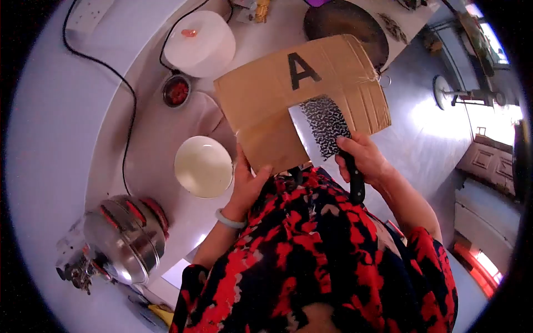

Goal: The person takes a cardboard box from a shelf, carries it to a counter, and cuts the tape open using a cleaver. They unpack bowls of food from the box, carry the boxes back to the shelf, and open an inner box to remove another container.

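My right hand (365, 158) is wrapped round the black handle of a cleaver (317, 125). The cleaver's broad blade carries a black-and-silver pattern and lies over a piece of brown cardboard (258, 102) marked with a large black "A". At the cardboard's near left corner, my left hand (249, 180) grips the edge, thumb on top and the other fingers partly hidden along the side. Just left of that hand stands a cream-coloured bowl (203, 166), apart from it.
A white rounded appliance (202, 47) and a small dark cup with red contents (176, 91) stand farther back. Beyond the cardboard is a large dark wok (355, 25). A steel steamer pot (125, 238) sits at the left. A black cord (130, 91) runs along the counter.
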A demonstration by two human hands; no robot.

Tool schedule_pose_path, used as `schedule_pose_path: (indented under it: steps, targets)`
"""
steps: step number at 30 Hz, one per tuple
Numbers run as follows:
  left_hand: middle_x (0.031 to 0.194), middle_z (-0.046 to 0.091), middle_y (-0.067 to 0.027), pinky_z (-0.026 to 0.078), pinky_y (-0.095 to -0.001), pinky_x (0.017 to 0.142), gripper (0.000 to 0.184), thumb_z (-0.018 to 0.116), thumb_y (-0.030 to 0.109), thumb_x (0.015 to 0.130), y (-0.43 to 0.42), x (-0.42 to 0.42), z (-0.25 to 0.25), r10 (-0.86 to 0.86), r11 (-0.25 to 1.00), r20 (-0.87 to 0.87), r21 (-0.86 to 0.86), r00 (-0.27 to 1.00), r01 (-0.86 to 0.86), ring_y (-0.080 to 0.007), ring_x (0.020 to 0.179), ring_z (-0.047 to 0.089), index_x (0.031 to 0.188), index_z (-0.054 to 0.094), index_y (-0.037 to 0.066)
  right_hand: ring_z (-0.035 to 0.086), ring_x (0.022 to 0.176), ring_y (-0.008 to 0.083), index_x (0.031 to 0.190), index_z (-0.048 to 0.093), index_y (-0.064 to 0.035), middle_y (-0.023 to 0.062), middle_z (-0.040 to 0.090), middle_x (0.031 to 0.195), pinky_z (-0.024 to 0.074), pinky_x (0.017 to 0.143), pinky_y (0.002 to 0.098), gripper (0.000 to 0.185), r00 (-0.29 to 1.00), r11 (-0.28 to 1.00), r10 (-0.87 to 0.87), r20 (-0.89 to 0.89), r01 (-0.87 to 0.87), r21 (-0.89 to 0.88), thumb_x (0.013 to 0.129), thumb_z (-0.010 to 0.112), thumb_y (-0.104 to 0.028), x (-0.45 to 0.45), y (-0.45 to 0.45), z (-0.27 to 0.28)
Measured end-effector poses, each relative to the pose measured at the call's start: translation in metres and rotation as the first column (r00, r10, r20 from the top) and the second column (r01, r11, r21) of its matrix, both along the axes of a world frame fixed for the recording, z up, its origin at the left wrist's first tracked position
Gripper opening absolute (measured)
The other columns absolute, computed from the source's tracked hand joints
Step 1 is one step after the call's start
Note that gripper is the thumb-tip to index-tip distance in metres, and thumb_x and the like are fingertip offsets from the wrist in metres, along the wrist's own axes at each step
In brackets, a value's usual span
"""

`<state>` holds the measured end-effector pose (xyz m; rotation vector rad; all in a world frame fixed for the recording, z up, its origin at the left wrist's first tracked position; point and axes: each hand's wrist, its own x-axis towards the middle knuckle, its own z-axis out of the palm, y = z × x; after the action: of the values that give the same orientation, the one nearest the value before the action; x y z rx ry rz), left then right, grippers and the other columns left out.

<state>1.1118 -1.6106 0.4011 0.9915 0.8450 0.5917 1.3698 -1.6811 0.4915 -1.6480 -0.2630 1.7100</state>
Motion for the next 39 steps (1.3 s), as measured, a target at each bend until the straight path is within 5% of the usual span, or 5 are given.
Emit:
schedule_pose_path:
  steps: [3, 27, 39]
  targets:
    - [0.138, 0.039, -0.0148, 0.035, -0.0359, 0.105, 0.081, 0.06, 0.005, 0.082, 0.006, -0.004, -0.01, -0.042, 0.989, -0.049, 0.142, 0.998, 0.048, -0.0227, 0.126, 0.042, 0.146, 0.011, 0.003, 0.049, 0.039, 0.0161, 0.09, 0.046, -0.0079, 0.0054, 0.051, 0.061, 0.0423, 0.035, 0.0284, 0.017, 1.0, 1.0, 0.0, 0.011, 0.001, -0.023, 0.093, 0.049, -0.024, -0.004, 0.005, 0.003]
    - [0.138, 0.038, -0.0136, 0.037, -0.034, 0.104, 0.081, 0.057, -0.003, 0.081, 0.002, 0.013, -0.017, 0.074, 0.985, 0.169, 0.139, 0.983, -0.098, -0.0224, 0.124, 0.044, 0.146, 0.008, 0.002, 0.047, 0.038, 0.0137, 0.09, 0.045, -0.0091, 0.0033, 0.051, 0.06, 0.0407, 0.035, 0.0267, 0.018, 0.999, 0.999, 0.0, 0.044, -0.002, 0.038, 0.092, 0.05, -0.026, -0.008, -0.01, 0.003]
    - [0.132, 0.042, -0.0151, 0.041, -0.0357, 0.101, 0.08, 0.063, 0.006, 0.079, 0.004, 0.014, -0.008, 0.032, 0.989, 0.094, 0.138, 0.995, -0.045, -0.0235, 0.12, 0.048, 0.142, 0.015, 0.001, 0.049, 0.042, 0.015, 0.08, 0.05, -0.0073, 0.0036, 0.052, 0.059, 0.0424, 0.037, 0.0299, 0.022, 1.0, 0.998, 0.002, -0.008, -0.002, 0.062, 0.093, 0.048, -0.025, -0.035, 0.011, 0.004]
